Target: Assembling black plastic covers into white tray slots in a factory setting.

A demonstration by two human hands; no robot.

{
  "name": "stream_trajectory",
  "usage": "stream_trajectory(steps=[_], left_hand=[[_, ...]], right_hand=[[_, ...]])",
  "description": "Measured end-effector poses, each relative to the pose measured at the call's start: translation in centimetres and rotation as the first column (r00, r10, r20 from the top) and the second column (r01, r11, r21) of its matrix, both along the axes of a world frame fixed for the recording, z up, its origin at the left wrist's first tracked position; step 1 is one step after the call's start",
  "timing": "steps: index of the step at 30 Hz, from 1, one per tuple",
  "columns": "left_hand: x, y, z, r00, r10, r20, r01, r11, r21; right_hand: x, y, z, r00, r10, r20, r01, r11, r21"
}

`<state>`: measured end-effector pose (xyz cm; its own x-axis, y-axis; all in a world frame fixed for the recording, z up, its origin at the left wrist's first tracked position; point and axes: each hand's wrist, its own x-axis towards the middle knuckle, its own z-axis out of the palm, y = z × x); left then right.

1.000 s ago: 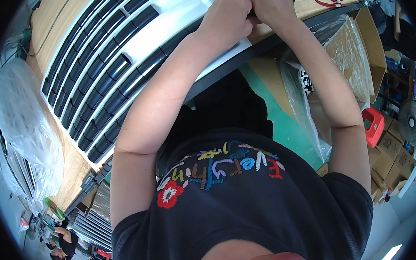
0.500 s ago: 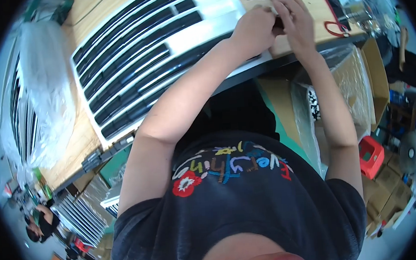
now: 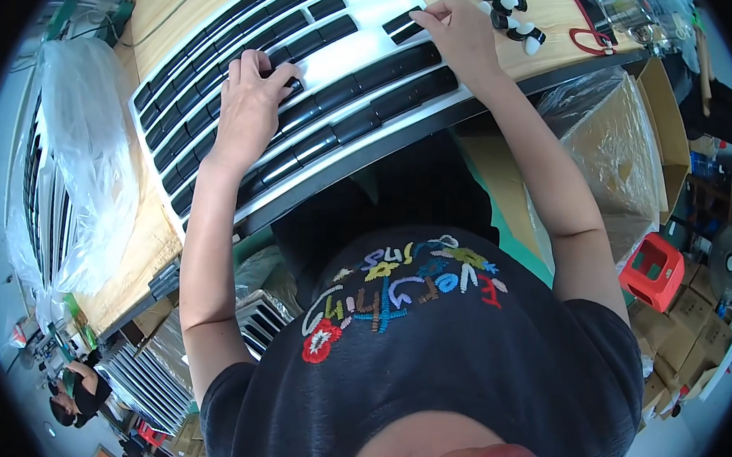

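Observation:
A white sheet on the table carries rows of glossy black strips. My left hand lies over the strips at the sheet's middle, its fingers bent and thumb apart from them; the fingertips are partly hidden. Farther right, my right hand pinches the upper right end of a short black piece between thumb and fingers. That piece sits at a slant on the bare white part of the sheet. Beside the right hand lie several small black parts with white oval ends.
A dark phone, red-handled scissors and a clear glass jar lie at the right. Plastic-wrapped strips stand at the left. Below the table edge are a plastic-lined carton and a red stool.
My hands were together at the small parts and have come apart. The left moved left onto the strips, the right slightly left and nearer. The short black piece now shows on the sheet.

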<state>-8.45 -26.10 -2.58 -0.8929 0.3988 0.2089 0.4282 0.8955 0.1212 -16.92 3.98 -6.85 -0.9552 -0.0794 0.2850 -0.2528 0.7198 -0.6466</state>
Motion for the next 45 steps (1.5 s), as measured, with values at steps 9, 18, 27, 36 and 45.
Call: stream_trajectory(steps=[9,18,27,36,45], left_hand=[[-3.0,6.8,0.0,0.977,-0.053,0.205,-0.165,0.415,0.895],[-7.8,16.9,-2.7,0.964,-0.140,0.227,-0.149,0.424,0.893],[-8.3,18.1,-0.5,0.993,-0.027,0.118,-0.087,0.516,0.852],[-8.9,17.5,-0.7,0.995,-0.054,0.089,-0.054,0.469,0.882],[-8.9,19.6,-0.6,0.944,-0.204,0.259,-0.098,0.577,0.811]], right_hand=[[2.1,0.3,4.2,0.952,0.299,0.062,-0.262,0.903,-0.342],[-0.3,7.8,8.8,0.995,-0.013,0.103,0.025,0.994,-0.108],[-3.5,7.6,6.3,0.964,0.242,-0.114,-0.172,0.886,0.431],[-3.8,7.2,5.2,0.960,0.279,0.005,-0.258,0.881,0.396],[-2.1,7.7,7.0,0.899,0.410,0.152,-0.436,0.812,0.387]])
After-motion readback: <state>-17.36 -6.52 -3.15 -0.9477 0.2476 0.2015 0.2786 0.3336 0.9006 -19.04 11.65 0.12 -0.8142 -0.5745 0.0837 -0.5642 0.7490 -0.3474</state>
